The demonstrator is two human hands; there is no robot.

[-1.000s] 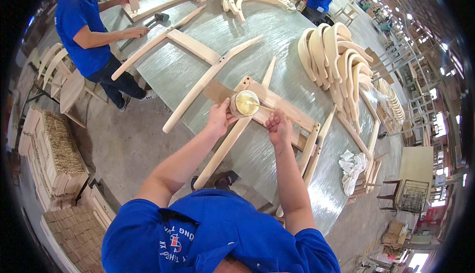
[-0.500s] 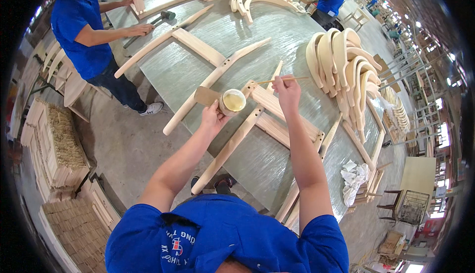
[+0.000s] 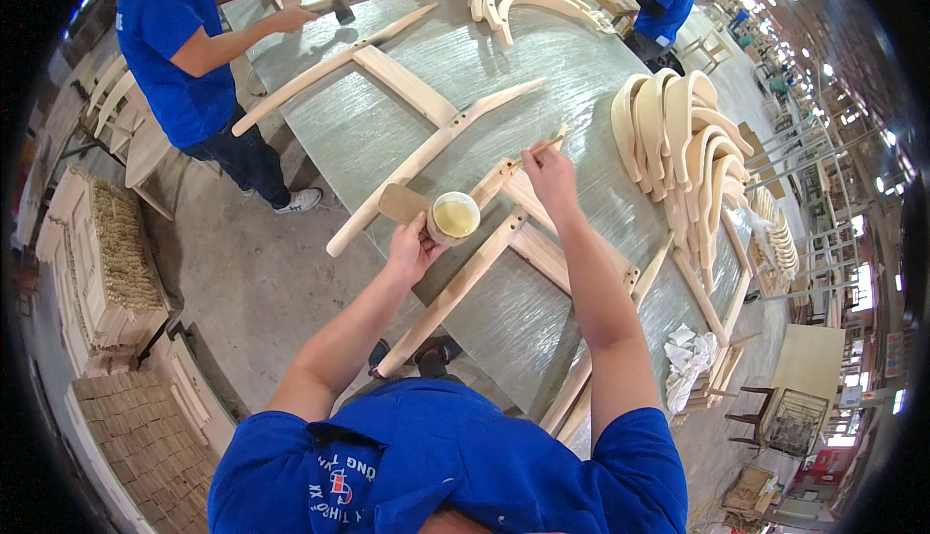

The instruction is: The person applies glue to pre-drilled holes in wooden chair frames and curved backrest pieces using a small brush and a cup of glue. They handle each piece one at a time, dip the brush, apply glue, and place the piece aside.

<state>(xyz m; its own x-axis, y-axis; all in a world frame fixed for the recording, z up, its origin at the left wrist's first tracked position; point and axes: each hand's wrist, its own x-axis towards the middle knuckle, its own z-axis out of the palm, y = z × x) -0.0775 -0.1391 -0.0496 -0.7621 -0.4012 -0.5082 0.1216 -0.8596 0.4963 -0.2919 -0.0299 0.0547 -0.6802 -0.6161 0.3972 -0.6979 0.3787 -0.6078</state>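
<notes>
Gluing of a wooden chair frame [image 3: 528, 244] in hand, judged early to midway: the frame lies flat on the grey worktable [image 3: 387, 137] with its rails and legs laid out, and whether any joint is already coated cannot be told at this size. Left hand [image 3: 412, 248]: fingers curled shut around the side of a small round cup [image 3: 453, 216] of pale yellowish glue, held upright just above the table's near edge, beside a brown flat pad [image 3: 402, 203] that lies touching the cup's left side. Right hand [image 3: 550, 178]: fingers pinched together on a thin stick or brush [image 3: 542, 147], its tip reaching the far upper joint of the frame; contact between tip and wood looks likely but is too small to confirm. Left to do, by judgement: the remaining joints nearer the body. Farther on the table: a second long frame of pale curved rails [image 3: 407, 108], a stack of bent chair backs [image 3: 678, 137] to the right, white rags [image 3: 690, 355] at the right edge. Far left: a co-worker in blue [image 3: 179, 40] holding a mallet [image 3: 339, 11] over another rail.
</notes>
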